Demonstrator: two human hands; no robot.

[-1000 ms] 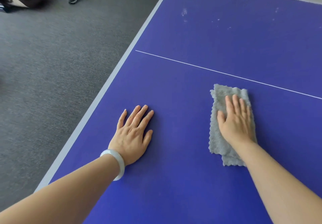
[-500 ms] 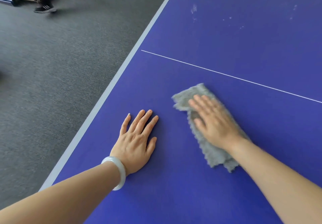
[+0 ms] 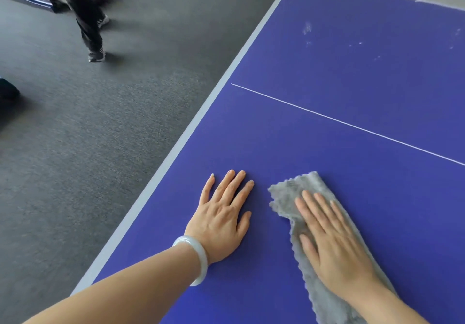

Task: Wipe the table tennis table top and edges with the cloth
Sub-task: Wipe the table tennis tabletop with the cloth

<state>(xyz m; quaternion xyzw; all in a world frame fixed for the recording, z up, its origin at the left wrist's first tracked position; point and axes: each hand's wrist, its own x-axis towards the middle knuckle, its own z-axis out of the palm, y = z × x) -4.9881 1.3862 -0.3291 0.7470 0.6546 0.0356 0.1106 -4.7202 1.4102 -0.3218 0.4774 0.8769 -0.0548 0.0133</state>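
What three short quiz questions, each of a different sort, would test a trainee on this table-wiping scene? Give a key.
1. True or false: the left hand lies flat on the bare table top, not on the cloth.
2. Which hand presses the cloth? A the left hand; B the right hand.
3. Fill in: pale marks lie beyond the white ____.
Key: 1 true; 2 B; 3 line.

Cloth (image 3: 289, 192) part hidden under R hand (image 3: 334, 248), cut by btm edge; passer-by's legs (image 3: 86, 21) blurred, cropped at top
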